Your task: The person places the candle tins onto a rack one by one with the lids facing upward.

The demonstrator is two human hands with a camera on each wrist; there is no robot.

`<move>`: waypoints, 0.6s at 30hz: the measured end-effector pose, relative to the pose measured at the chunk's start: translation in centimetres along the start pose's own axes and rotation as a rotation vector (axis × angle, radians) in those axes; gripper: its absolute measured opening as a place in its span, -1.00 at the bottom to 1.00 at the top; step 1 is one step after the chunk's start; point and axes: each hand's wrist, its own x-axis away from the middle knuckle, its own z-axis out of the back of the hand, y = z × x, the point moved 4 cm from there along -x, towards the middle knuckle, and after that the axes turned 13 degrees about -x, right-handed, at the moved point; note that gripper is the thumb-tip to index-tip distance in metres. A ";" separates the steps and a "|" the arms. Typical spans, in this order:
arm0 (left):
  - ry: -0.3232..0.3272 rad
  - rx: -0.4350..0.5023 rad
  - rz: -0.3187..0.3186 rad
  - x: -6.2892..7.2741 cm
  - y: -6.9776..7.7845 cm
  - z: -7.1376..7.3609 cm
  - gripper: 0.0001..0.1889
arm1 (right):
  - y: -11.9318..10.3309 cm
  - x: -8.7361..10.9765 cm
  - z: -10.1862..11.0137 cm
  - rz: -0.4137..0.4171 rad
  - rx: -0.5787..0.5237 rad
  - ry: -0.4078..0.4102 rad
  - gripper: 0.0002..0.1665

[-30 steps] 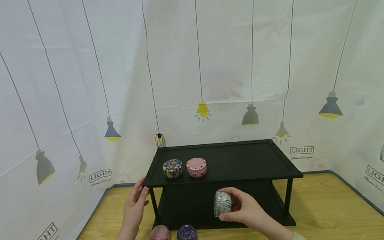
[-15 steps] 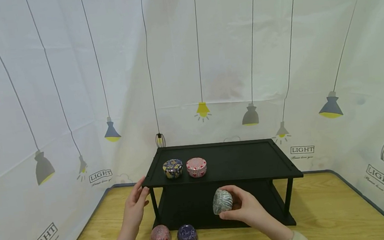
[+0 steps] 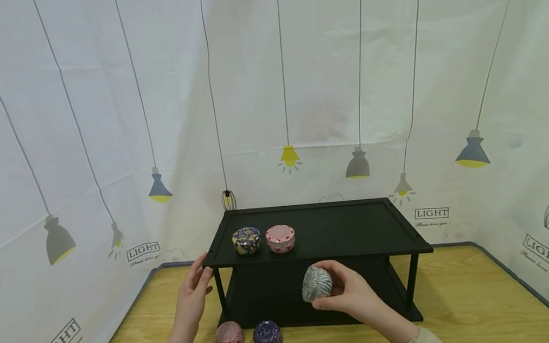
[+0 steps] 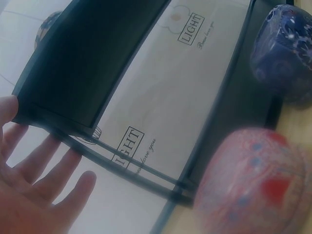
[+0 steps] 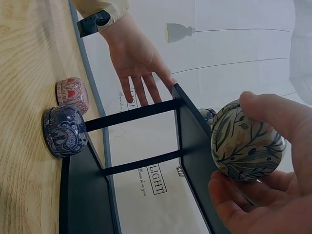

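My right hand [image 3: 351, 294] pinches a round tin with a leafy pattern [image 5: 246, 141] between thumb and fingers. In the head view that tin is tilted, in front of the upper tier's front edge of a black two-tier shelf [image 3: 348, 230]. My left hand [image 3: 194, 295] is at the shelf's left end, its thumb at the upper tier's corner and its fingers fairly straight, as the right wrist view shows. On the upper tier stand a blue-and-yellow tin [image 3: 247, 241] and a pink tin with red hearts [image 3: 280, 239], side by side at the left.
On the wooden table [image 3: 467, 296], a second pink tin [image 3: 229, 339] and a dark purple-blue tin [image 3: 267, 338] sit before the shelf's front left corner. Black posts [image 3: 412, 281] join the two tiers. A white curtain printed with lamps [image 3: 325, 80] surrounds the table.
My right hand has lifted the leafy tin slightly and turned it, so more of its flat face shows. My left hand stays at the shelf's left end.
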 end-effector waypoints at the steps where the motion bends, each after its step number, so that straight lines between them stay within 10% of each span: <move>1: -0.001 -0.002 -0.002 0.0 0.0 0.0 -0.44 | 0.0 0.0 0.0 0.001 0.000 0.000 -0.18; 18: -0.006 0.005 -0.005 -0.1 0.0 -0.1 -0.46 | -0.8 -0.3 -0.1 0.034 0.020 0.022 -0.19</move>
